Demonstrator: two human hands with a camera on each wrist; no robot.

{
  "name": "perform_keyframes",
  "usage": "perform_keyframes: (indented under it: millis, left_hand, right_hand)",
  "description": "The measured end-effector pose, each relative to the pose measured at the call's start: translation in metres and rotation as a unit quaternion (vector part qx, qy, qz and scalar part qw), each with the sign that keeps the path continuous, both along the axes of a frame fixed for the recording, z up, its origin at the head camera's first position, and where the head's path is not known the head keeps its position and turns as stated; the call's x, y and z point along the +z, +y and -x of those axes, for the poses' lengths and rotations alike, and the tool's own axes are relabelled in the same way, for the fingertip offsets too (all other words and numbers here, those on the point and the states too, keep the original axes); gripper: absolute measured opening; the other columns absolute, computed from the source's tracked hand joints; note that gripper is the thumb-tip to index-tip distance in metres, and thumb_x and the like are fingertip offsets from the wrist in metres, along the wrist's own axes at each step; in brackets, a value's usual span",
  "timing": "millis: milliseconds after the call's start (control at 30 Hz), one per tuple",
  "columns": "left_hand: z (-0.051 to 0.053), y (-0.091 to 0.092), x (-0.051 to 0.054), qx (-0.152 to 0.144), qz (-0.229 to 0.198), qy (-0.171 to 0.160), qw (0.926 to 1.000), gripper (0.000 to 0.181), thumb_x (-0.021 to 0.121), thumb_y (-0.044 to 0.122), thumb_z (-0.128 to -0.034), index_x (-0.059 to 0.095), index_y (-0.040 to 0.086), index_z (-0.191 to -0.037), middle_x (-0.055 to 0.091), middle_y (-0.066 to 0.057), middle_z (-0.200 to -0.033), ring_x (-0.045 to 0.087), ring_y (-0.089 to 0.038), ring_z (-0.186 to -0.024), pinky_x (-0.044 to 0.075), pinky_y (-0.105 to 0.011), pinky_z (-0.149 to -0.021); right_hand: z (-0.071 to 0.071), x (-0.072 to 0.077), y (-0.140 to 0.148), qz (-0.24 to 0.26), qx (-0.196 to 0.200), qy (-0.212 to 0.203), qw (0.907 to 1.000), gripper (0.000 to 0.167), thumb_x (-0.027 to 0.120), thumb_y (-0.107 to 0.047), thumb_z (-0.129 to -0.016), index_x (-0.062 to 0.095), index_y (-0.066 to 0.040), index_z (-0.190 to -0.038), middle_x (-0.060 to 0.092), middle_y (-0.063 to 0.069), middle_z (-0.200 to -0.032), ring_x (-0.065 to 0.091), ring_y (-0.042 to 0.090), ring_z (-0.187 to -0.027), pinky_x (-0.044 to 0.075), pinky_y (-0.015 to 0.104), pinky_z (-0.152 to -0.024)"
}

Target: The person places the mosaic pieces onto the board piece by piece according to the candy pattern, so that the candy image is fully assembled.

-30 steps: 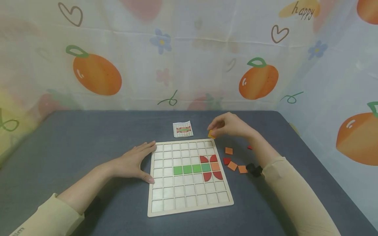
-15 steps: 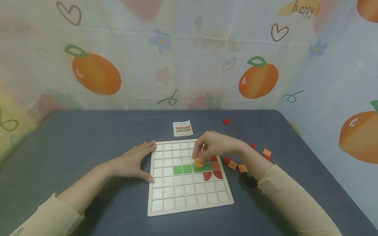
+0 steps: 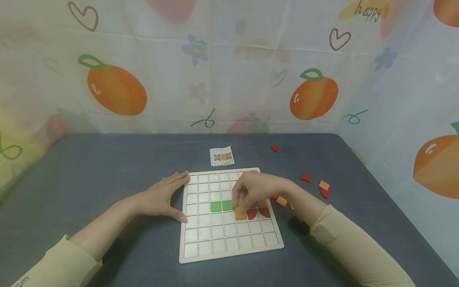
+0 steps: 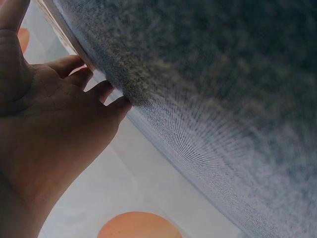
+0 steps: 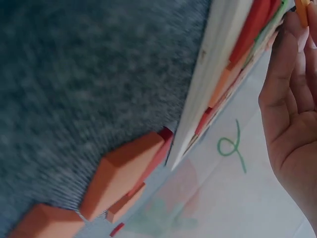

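A pale wooden grid board (image 3: pixel 215 233) lies on the dark table. My left hand (image 3: pixel 163 197) rests at its left edge, fingers spread, with thumb and fingertips touching the frame. My right hand (image 3: pixel 256 189) pinches a yellow-orange square tile (image 3: pixel 240 213) over the cell just below the green row and left of a red quarter-round tile (image 3: pixel 252 214). Whether the pinched tile is seated in the cell I cannot tell. Two green square tiles (image 3: pixel 221 206) show in the row; the right hand covers most of the rest. In the right wrist view the pinched tile (image 5: pixel 302 12) is at the top right corner.
A small printed pattern card (image 3: pixel 222 156) lies beyond the board. Loose orange tiles (image 3: pixel 324 185) and red tiles (image 3: pixel 305 177) are scattered to the right. A dark object (image 3: pixel 299 225) sits by the right forearm. A patterned curtain (image 3: pixel 229 71) hangs behind and beside the table.
My right hand has moved from the board's far right corner down and left over the grid, still pinching the yellow-orange tile. The left hand has stayed at the board's edge.
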State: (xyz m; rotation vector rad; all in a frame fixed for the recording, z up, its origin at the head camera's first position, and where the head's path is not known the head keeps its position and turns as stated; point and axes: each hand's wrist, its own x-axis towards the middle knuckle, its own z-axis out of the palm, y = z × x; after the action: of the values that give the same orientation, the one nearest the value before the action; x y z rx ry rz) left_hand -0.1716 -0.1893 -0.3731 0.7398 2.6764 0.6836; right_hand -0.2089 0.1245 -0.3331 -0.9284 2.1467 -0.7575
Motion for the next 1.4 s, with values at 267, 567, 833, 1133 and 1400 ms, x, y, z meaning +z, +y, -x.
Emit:
perform_keyframes:
  millis: [267, 567, 833, 1133, 1400]
  left_hand:
    - [-0.0006, 0.0003, -0.0008, 0.000, 0.000, 0.002, 1.0000, 0.121, 0.082, 0.061, -0.0667, 0.025, 0.000, -0.155, 0.018, -0.019, -0.166, 0.014, -0.049, -0.152, 0.014, -0.070, -0.119]
    - [-0.0004, 0.0000, -0.0024, 0.001, -0.002, 0.007, 1.0000, 0.122, 0.083, 0.061, -0.0657, 0.026, -0.001, -0.155, 0.019, -0.020, -0.165, 0.016, -0.050, -0.151, 0.015, -0.070, -0.119]
    - [-0.0012, 0.0008, -0.0009, 0.001, -0.001, 0.007, 1.0000, 0.122, 0.083, 0.060, -0.0659, 0.026, -0.001, -0.154, 0.019, -0.021, -0.165, 0.016, -0.050, -0.151, 0.015, -0.070, -0.119]
    - [-0.0014, 0.0013, 0.0002, 0.001, -0.002, 0.007, 1.0000, 0.121, 0.083, 0.059, -0.0660, 0.027, -0.001, -0.154, 0.019, -0.021, -0.165, 0.016, -0.050, -0.151, 0.016, -0.070, -0.118]
    - [-0.0011, 0.0009, -0.0002, 0.000, -0.002, 0.007, 1.0000, 0.121, 0.083, 0.059, -0.0661, 0.026, -0.001, -0.154, 0.019, -0.021, -0.165, 0.016, -0.050, -0.151, 0.016, -0.070, -0.118]
  right_hand:
    - [-0.0041, -0.0035, -0.0006, -0.014, -0.014, 0.003, 0.9998, 0.016, 0.078, -0.001, -0.076, 0.076, -0.016, -0.083, 0.076, 0.002, -0.075, 0.070, 0.009, -0.067, 0.050, 0.023, -0.061]
    - [-0.0044, -0.0063, -0.0011, -0.015, -0.016, 0.013, 0.9997, 0.016, 0.078, 0.000, -0.076, 0.076, -0.015, -0.081, 0.076, 0.000, -0.073, 0.069, 0.008, -0.065, 0.051, 0.022, -0.061]
    - [-0.0050, -0.0064, -0.0029, -0.027, -0.021, 0.030, 0.9990, 0.017, 0.078, 0.000, -0.075, 0.076, -0.016, -0.079, 0.075, -0.002, -0.071, 0.067, 0.007, -0.063, 0.050, 0.022, -0.060]
    - [-0.0048, -0.0093, -0.0033, -0.017, -0.016, 0.043, 0.9988, 0.018, 0.077, 0.003, -0.073, 0.076, -0.014, -0.078, 0.073, -0.004, -0.069, 0.064, 0.004, -0.061, 0.054, 0.021, -0.063]
    - [-0.0024, 0.0001, 0.0028, 0.002, -0.010, 0.051, 0.9986, 0.014, 0.078, -0.003, -0.077, 0.076, -0.015, -0.082, 0.075, -0.003, -0.075, 0.068, 0.010, -0.066, 0.055, 0.026, -0.063]
